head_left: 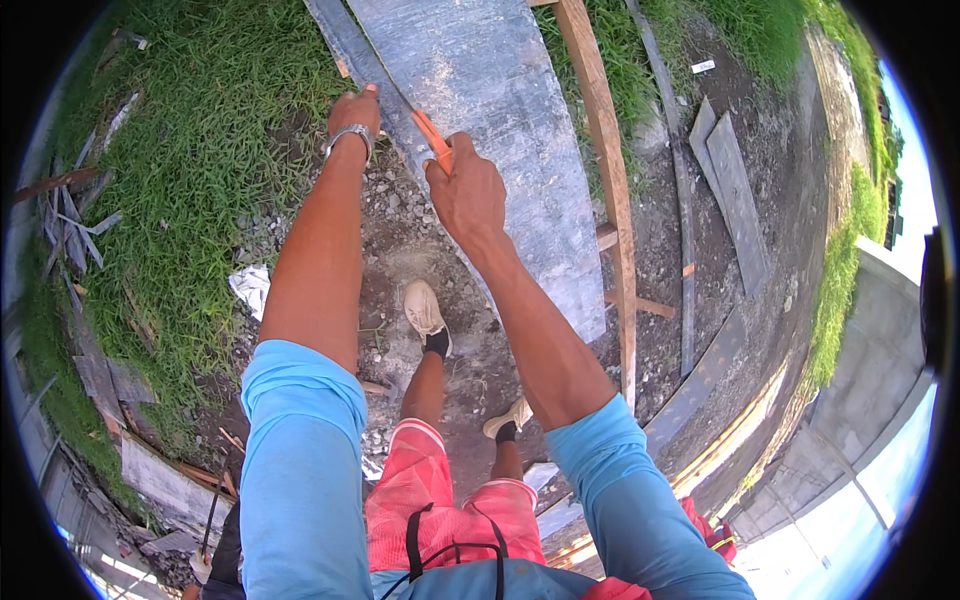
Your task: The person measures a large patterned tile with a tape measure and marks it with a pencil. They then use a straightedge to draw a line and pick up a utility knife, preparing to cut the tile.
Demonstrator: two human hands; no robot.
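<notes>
— What does the right hand [468, 192] hold?

— A saw with an orange handle [434, 140]. The fingers are wrapped tight around the handle, and the thin blade [385, 80] runs up and to the left from it, lying along a grey board [490, 110].

— How does the board look?

— Long, flat and wide, dull grey with pale scuffs. It stretches from the top of the view down to about the person's knees. A narrow strip [355, 55] lies along its left side, and the blade sits on the line between the two.

— And the left hand [353, 108]?

— It rests on that left strip, just beside the blade, with a metal watch [349, 138] on the wrist. The fingers point away and press on the board's edge; whether they are spread or together cannot be told.

— What borders the board?

— A reddish wooden beam [610, 190] runs along its right edge, with short cross pieces sticking out. Left of the board is grass [190, 130]; below it is bare dirt and gravel [400, 220], where the person's pale shoe [424, 308] stands.

— Any open room?

— The dirt patch between the arms is open. More planks [735, 190] lie well apart on the right.
</notes>
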